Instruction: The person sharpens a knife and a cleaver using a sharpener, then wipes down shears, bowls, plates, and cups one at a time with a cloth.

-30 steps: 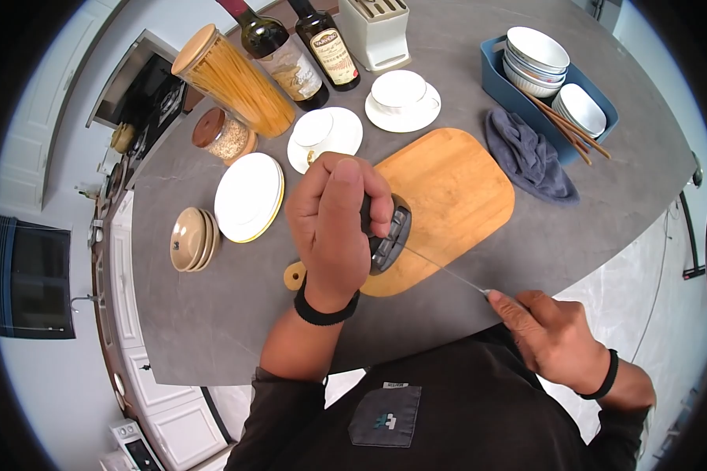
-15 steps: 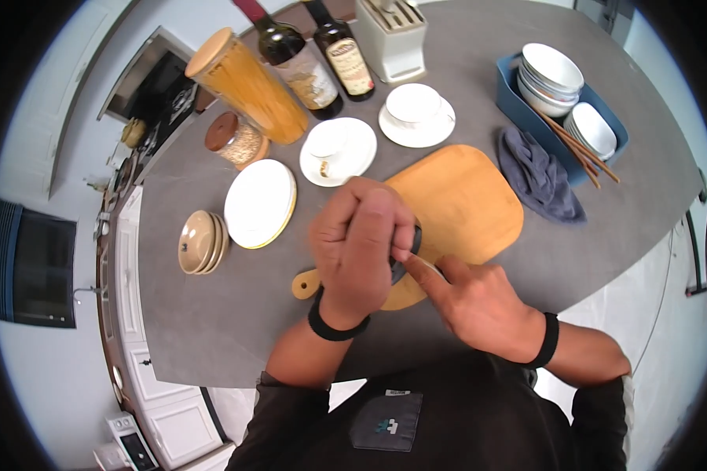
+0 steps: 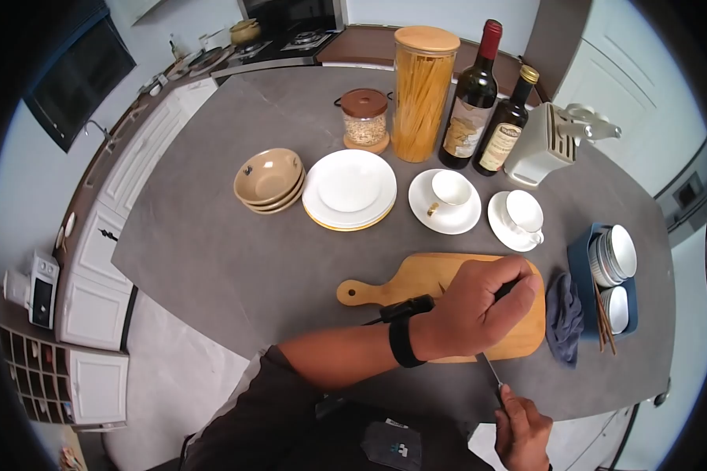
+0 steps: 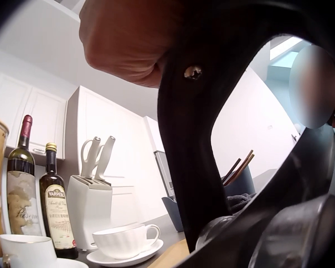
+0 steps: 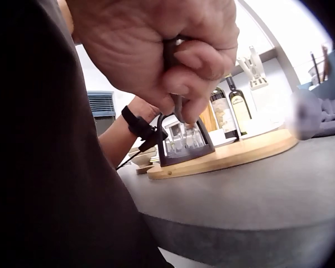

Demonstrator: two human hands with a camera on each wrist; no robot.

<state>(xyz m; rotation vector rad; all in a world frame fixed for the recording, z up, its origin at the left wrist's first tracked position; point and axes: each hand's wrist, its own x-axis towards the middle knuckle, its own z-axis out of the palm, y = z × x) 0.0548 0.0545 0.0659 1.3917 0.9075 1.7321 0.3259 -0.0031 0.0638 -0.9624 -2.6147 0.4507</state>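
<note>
A black knife sharpener [image 5: 184, 148] stands on the wooden cutting board [image 3: 416, 275]. The left hand [image 3: 479, 310] grips its handle from above, hiding most of it in the head view. In the left wrist view its black frame [image 4: 184, 139] rises close to the camera, under the curled fingers. The right hand [image 3: 522, 432] holds a knife [image 3: 491, 369] by the handle near the table's front edge. The blade points back toward the sharpener; the left hand and forearm cover that end, so whether it touches the slots cannot be told.
Beyond the board stand two cups on saucers [image 3: 445, 202], stacked white plates [image 3: 349, 188], brown bowls [image 3: 269, 179], a pasta jar [image 3: 424, 94], two bottles [image 3: 471, 110] and a knife block [image 3: 540, 145]. On the right lie a grey cloth [image 3: 564, 318] and a blue basket [image 3: 581, 267] with bowls and chopsticks.
The right hand came in close to the sharpener, then drew back toward the person with the knife. The left hand still grips the sharpener. The head view has turned.
</note>
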